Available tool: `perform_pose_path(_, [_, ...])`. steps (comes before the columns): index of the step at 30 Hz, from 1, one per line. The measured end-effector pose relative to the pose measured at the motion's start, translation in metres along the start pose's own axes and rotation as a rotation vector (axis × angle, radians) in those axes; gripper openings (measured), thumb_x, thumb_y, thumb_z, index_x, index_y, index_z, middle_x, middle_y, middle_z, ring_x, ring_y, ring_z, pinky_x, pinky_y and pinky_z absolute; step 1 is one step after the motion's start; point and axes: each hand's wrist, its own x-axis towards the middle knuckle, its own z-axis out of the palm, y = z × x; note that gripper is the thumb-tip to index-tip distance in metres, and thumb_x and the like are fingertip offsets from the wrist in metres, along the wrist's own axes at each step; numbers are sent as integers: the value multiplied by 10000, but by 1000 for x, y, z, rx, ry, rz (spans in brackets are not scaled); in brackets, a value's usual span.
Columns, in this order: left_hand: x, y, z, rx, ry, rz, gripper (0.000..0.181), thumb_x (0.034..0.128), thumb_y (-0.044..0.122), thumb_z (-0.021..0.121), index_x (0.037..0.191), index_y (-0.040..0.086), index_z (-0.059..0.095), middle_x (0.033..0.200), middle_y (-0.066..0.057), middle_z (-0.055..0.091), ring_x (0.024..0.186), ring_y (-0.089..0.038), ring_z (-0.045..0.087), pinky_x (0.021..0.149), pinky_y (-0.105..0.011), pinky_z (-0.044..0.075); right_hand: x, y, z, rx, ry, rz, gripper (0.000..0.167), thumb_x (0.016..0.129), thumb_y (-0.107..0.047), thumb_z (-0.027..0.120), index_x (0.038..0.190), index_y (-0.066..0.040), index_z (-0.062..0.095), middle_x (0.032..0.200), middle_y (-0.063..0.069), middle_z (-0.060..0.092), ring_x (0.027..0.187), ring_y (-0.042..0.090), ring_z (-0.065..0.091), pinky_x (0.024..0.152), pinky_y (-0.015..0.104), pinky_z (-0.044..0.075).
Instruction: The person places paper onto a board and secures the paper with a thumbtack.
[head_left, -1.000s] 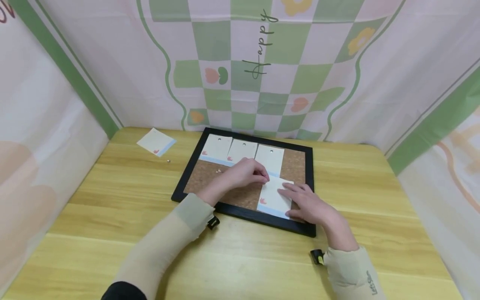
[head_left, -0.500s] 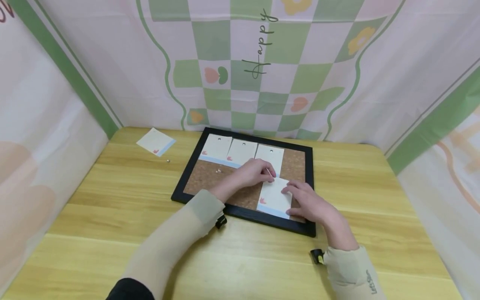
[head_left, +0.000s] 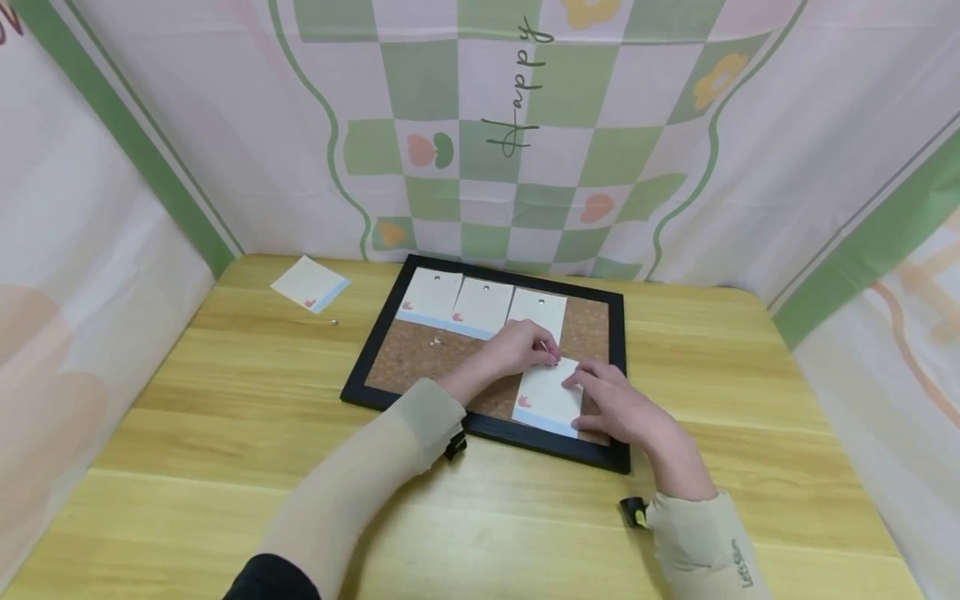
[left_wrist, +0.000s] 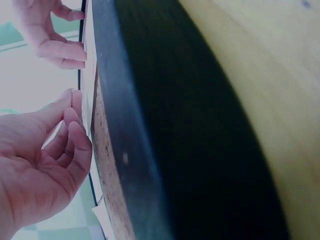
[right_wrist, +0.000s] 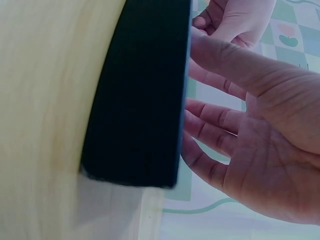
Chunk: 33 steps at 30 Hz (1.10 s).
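A white note card [head_left: 543, 396] with a blue lower band and pink print lies on the black-framed corkboard [head_left: 480, 408], in the lower right. At its top edge, my left hand [head_left: 517, 347] pinches a small thumbtack mostly hidden by the fingertips; thumb and forefinger meet in the left wrist view. With spread, bent fingers, my right hand [head_left: 615, 402] rests on the card's right side. Above, three similar cards form a row: left card [head_left: 430, 292], middle card [head_left: 480, 304] and right card [head_left: 538, 312], each with a silver tack near its top.
One loose card [head_left: 309, 283] lies on the wooden table [head_left: 187, 400] left of the board, with a small silver tack [head_left: 335, 322] near it. Tiny tacks [head_left: 437, 341] sit on the cork at left. A patterned curtain [head_left: 495, 100] stands behind the table.
My left hand has slid right along the card's top edge, from its left corner to about the middle. My right fingers have drawn slightly back, still at the card's right side.
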Motion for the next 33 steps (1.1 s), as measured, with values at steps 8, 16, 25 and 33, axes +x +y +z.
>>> perform_pose_path(8, [3,2,2,-60,-1,-87,119,925,286,715,971,204,790,976,67,767,790,-83,573,688,-176,402,0,-1,0,-1,5,-7,407,833,-146,810,1181,-28,634,1329,243,530,1158,375,481,985,551,459])
perform_pose_path(16, [6,4,5,-53,-2,-114,108,914,300,728,965,233,795,974,98,775,819,-67,598,700,-175,407,0,0,1,-8,12,-17,410,830,-140,810,1180,-24,631,1321,245,531,1145,375,484,977,548,456])
perform_pose_path(25, [6,2,4,-92,-18,-89,129,928,281,710,963,196,800,962,70,781,813,-59,629,705,-154,428,1,0,0,-13,4,-12,420,831,-160,813,1188,-33,632,1298,211,545,1125,344,494,949,518,472])
perform_pose_path(33, [7,2,4,-75,-17,-98,117,923,290,716,953,218,803,956,94,780,921,-77,665,817,-202,482,1,1,1,-9,4,-18,417,833,-166,813,1187,-42,631,1297,207,548,1122,340,496,947,516,475])
